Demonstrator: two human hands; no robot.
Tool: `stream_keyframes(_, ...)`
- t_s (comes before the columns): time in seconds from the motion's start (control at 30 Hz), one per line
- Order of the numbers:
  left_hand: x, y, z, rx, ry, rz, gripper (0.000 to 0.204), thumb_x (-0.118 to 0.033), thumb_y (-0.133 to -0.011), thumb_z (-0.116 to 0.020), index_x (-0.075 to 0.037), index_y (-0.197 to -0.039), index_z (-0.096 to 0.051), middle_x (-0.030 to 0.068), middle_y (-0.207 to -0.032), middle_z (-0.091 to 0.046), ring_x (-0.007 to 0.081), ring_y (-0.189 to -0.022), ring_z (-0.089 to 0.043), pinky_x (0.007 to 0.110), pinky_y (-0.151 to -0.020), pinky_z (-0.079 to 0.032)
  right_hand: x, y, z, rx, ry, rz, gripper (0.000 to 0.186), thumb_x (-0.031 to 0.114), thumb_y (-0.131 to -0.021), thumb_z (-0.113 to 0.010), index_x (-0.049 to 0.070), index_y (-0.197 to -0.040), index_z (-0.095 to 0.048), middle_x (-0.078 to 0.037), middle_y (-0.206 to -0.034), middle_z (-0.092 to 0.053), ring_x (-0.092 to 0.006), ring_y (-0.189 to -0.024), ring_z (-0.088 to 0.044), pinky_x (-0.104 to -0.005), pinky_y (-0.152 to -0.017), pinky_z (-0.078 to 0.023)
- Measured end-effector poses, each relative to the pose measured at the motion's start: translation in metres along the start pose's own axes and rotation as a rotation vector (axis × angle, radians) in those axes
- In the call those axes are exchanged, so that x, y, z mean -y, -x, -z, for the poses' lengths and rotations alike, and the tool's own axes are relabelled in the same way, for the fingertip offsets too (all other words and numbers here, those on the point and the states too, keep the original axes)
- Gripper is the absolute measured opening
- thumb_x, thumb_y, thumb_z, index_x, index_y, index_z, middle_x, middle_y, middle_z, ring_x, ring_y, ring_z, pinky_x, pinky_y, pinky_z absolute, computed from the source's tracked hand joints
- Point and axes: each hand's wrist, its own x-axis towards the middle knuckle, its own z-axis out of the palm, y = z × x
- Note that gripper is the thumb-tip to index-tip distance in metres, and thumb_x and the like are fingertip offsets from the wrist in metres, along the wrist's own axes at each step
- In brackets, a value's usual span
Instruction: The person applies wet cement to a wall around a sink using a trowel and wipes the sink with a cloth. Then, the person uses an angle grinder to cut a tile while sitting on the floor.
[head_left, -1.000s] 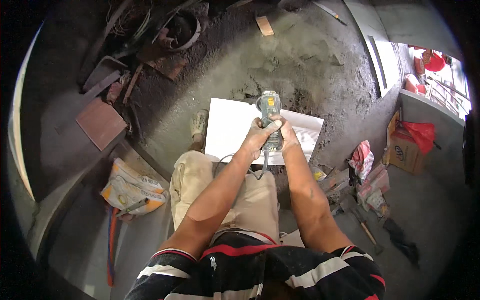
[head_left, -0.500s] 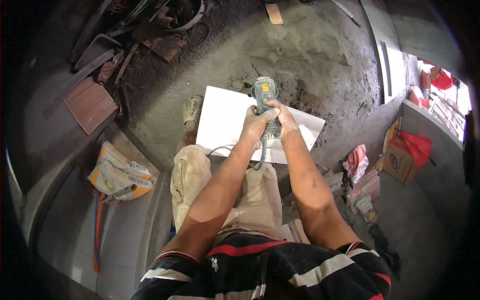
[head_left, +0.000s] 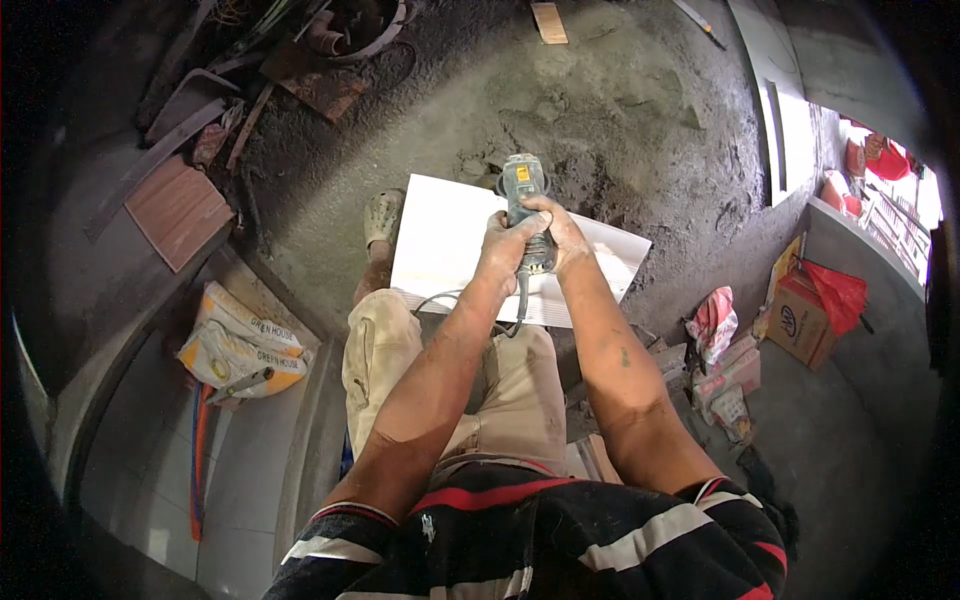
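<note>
A grey angle grinder with a yellow label is gripped in both hands over a white panel or tile. My left hand wraps round the grinder's body from the left, its thumb across the top. My right hand holds it from the right, fingers curled over it. The cord hangs from the rear end and loops over the white panel toward my knees. A foot in a pale clog rests beside the panel's left edge, past my trousers.
Rough grey mortar surrounds the panel. At left lie a wooden board and printed sacks by a curved ledge. At right are a cardboard box, red plastic and crumpled bags. Debris and a bucket stand top left.
Over the last second the view has shifted, and the grinder and both hands now sit higher in the picture. My grip on the grinder looks the same.
</note>
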Motion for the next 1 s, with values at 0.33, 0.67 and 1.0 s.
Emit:
stream_keyframes(0.33, -0.003, -0.001, -0.001, -0.02, 0.0, -0.004, 0.065, -0.018, -0.08, -0.086, 0.008, -0.123, -0.046, 0.0154, -0.106, -0.062, 0.0205, -0.085, -0.068, 0.034, -0.07, -0.061, 0.002, -0.007, 0.005, -0.01, 0.024, -0.006, 0.028, 0.029, -0.083, -0.073, 0.005, -0.098, -0.067, -0.01, -0.081, -0.07, -0.0257, -0.065, -0.068, -0.0418, -0.065, -0.06)
stream_keyframes(0.67, 0.0, -0.004, 0.003, -0.029, -0.013, 0.018, 0.068, -0.021, -0.079, -0.087, 0.008, -0.124, -0.044, 0.015, -0.105, -0.061, 0.0206, -0.084, -0.068, 0.035, -0.069, -0.06, 0.001, -0.003, -0.004, -0.027, 0.017, -0.017, 0.025, 0.026, -0.085, -0.071, 0.005, -0.097, -0.066, -0.01, -0.079, -0.07, -0.0245, -0.062, -0.068, -0.0399, -0.062, -0.06)
stream_keyframes(1.0, 0.0, -0.004, 0.004, -0.003, 0.013, 0.018, 0.07, -0.019, -0.079, -0.086, 0.009, -0.126, -0.043, 0.0164, -0.107, -0.06, 0.0217, -0.086, -0.068, 0.035, -0.07, -0.061, -0.003, -0.01, 0.002, 0.003, -0.007, -0.01, 0.028, 0.027, -0.085, -0.072, 0.004, -0.099, -0.067, -0.011, -0.08, -0.07, -0.0262, -0.065, -0.068, -0.0414, -0.065, -0.06)
